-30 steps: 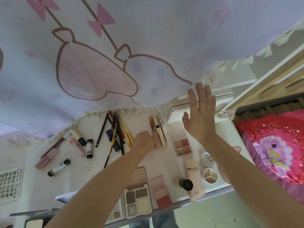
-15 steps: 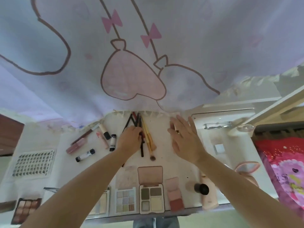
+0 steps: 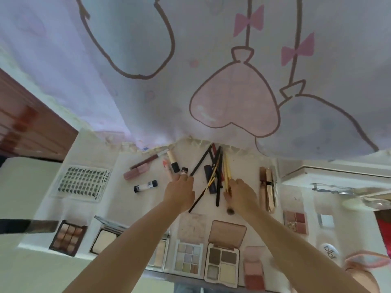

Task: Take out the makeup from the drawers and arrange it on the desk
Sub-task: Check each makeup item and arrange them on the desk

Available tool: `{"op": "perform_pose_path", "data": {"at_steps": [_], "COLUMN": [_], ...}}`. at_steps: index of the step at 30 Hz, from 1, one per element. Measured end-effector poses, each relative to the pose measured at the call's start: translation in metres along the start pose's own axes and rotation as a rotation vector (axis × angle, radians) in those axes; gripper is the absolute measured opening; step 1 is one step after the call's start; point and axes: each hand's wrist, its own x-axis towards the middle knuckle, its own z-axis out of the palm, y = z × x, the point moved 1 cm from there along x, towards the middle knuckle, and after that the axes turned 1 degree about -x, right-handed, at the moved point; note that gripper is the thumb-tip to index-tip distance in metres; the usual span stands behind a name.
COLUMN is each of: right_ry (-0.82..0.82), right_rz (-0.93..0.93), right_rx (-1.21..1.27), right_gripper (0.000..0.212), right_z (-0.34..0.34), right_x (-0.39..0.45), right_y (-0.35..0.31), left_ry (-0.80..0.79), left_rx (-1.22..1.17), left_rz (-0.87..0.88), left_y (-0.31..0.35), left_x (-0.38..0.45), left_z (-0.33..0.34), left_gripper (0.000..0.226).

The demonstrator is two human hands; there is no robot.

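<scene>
A curtain (image 3: pixel 127 60) overhangs the desk (image 3: pixel 110 199), whose front edge is lined with palettes (image 3: pixel 222 264), leaving bare room only mid-desk. The pencils and brushes (image 3: pixel 214 172) fan out between the hands, long axes running away from the person. The right hand (image 3: pixel 243 194) curls around the yellow handles (image 3: pixel 226 172), nearer the bundle; the left hand (image 3: pixel 179 191) touches a small dark tube (image 3: pixel 184 171), grip unclear.

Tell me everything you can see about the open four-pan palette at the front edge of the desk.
The four-pan palette lies flat and open near the desk's front edge, between a nine-pan pastel palette on its left and a pink blush palette on its right. Its rounded tan lid, hinged at the far side, is folded back flat. The white base holds two brown pans behind and two pale ones, greenish and cream, in front. It looks like plastic. Neither hand touches it.
</scene>
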Motion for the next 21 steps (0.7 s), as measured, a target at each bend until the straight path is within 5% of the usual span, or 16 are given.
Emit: {"op": "perform_pose_path", "data": {"at_steps": [21], "right_ry": [-0.106], "right_rz": [0.229], "right_rx": [0.113], "right_gripper": [0.027], "right_z": [-0.002], "right_x": [-0.009], "right_y": [0.016], "left_ry": [0.023], "left_rx": [-0.014], "left_rz": [0.07], "left_y": [0.003], "left_x": [-0.002], "left_z": [0.004], "left_gripper": [0.035]}}
